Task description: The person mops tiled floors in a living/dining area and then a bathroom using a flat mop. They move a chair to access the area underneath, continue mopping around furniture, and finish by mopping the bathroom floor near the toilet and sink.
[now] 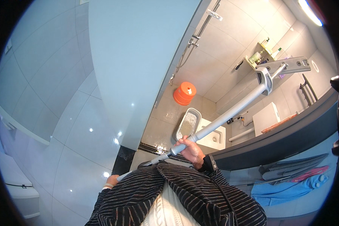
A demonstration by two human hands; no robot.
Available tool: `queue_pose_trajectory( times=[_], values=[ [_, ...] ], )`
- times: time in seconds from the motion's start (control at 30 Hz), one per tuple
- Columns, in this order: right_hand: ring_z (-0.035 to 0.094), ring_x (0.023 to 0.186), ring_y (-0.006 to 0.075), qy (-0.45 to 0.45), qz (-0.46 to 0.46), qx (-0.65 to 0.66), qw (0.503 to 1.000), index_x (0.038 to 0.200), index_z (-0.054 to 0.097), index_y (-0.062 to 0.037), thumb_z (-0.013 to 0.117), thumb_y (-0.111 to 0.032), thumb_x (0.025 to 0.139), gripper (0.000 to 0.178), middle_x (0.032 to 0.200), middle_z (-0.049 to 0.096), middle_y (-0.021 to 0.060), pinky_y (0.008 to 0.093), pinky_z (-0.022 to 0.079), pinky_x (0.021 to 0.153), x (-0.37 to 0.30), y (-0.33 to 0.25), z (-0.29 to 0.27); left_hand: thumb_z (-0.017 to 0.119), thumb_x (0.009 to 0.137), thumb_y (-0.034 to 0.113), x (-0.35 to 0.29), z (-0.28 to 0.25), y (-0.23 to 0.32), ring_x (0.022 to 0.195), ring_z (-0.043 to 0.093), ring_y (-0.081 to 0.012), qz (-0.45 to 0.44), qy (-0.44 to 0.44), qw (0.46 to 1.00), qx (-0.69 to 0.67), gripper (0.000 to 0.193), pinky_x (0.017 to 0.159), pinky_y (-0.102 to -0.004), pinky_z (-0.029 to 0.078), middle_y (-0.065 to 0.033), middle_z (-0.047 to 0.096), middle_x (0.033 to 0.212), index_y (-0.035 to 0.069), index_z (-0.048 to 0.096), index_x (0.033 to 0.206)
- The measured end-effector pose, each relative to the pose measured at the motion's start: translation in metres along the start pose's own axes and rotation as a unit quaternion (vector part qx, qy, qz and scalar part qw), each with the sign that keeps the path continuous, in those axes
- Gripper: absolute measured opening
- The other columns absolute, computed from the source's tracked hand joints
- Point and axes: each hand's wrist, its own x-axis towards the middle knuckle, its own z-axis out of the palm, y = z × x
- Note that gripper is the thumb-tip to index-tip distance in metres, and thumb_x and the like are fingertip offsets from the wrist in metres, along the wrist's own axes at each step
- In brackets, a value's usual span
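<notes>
A long grey mop [229,110] runs diagonally from low left up to the upper right. Its flat head plate [297,65] is raised in the air and joins the pole below a grey squeezing collar [265,81]. My right hand [191,151] is wrapped around the thick middle of the pole. Lower down, my left hand [112,180] is closed on the thin end; my sleeve and jacket partly hide that stretch. Beyond my right hand, a grey rectangular bucket [181,124] stands on the floor with cloudy, sudsy-looking water inside.
An orange round stool [184,94] stands behind the bucket. Beside it lies a white squat toilet [221,140]. A glass panel [139,56] rises on the left. Bottles stand on a wall shelf [249,62]. Grey and blue cloths [290,190] hang at the lower right.
</notes>
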Motion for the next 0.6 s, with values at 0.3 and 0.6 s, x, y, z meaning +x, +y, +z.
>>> queue_pose_trajectory(
  times=[0.3,0.6],
  values=[
    [0.056,0.085,0.0187,-0.007,0.009,-0.003,1.0,0.083,0.055,-0.0137,0.067,-0.002,0.082,0.016,0.08,0.055,0.0023,0.0399,0.044,0.092,-0.001,-0.001,0.0,0.06,0.077,0.037,0.008,0.008,-0.011,0.09,0.062,-0.0381,0.014,-0.004,1.0,0.013,0.029,0.076,-0.0433,0.049,-0.0177,0.066,0.091,0.011,0.068,0.087],
    [0.057,0.085,0.0188,-0.001,0.006,-0.005,1.0,0.083,0.055,-0.0139,0.067,-0.002,0.081,0.017,0.08,0.056,0.0023,0.04,0.044,0.092,0.0,-0.002,0.001,0.061,0.076,0.036,0.006,0.002,-0.006,0.089,0.062,-0.0376,-0.002,-0.019,0.999,-0.026,0.028,0.076,-0.0424,0.049,-0.0178,0.066,0.091,0.011,0.068,0.087]
  ],
)
